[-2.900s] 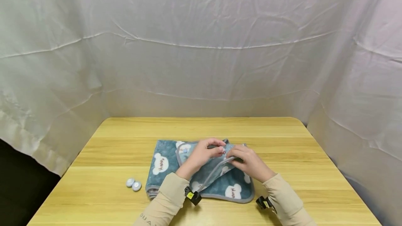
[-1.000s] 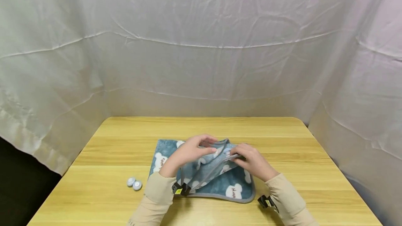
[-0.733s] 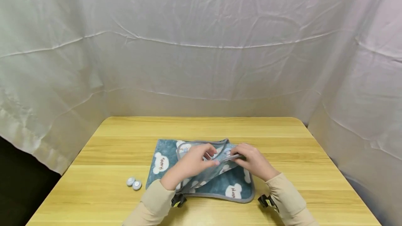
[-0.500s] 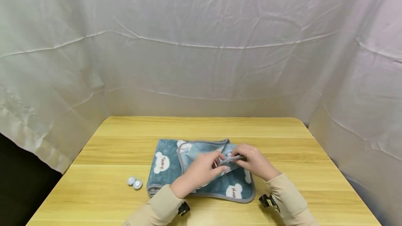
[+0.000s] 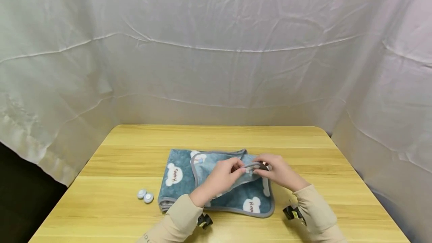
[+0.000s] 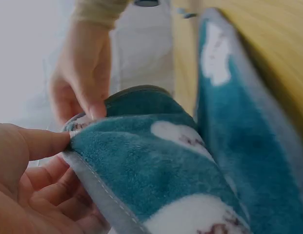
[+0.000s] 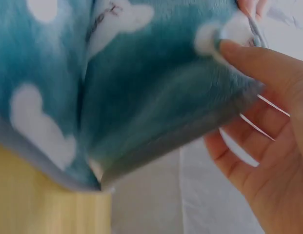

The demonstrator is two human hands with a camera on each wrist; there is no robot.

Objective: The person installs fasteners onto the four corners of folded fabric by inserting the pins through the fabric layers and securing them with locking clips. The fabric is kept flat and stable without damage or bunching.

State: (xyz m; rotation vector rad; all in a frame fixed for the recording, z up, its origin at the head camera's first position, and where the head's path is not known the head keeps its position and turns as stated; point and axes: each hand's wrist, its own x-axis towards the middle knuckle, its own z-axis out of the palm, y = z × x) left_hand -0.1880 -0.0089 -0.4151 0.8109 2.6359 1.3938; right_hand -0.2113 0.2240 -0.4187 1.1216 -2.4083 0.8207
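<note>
A folded teal blanket (image 5: 233,201) with white bear-head shapes and grey binding lies in front of me. One paler corner flap is folded over it and lifted along its edge. My left hand (image 5: 219,177) pinches that edge between thumb and fingertips, also plain in the left wrist view. Close beside it, my right hand (image 5: 278,171) grips the same flap, thumb (image 7: 249,56) on the inner face and fingers behind. Under that thumb sits something pale and rounded, too blurred to name. A small light-blue round piece (image 5: 200,160) sits on the flap's left corner.
Two small round pale-blue pieces (image 5: 145,196) lie side by side left of the blanket on the wooden table (image 5: 111,160). A light grey curtain (image 5: 216,70) hangs behind the table and along both sides.
The left hand came away from the flap's edge, moved left and down, then returned and pinched the edge again. The right hand kept its hold and shifted slightly right, drawing the edge with it.
</note>
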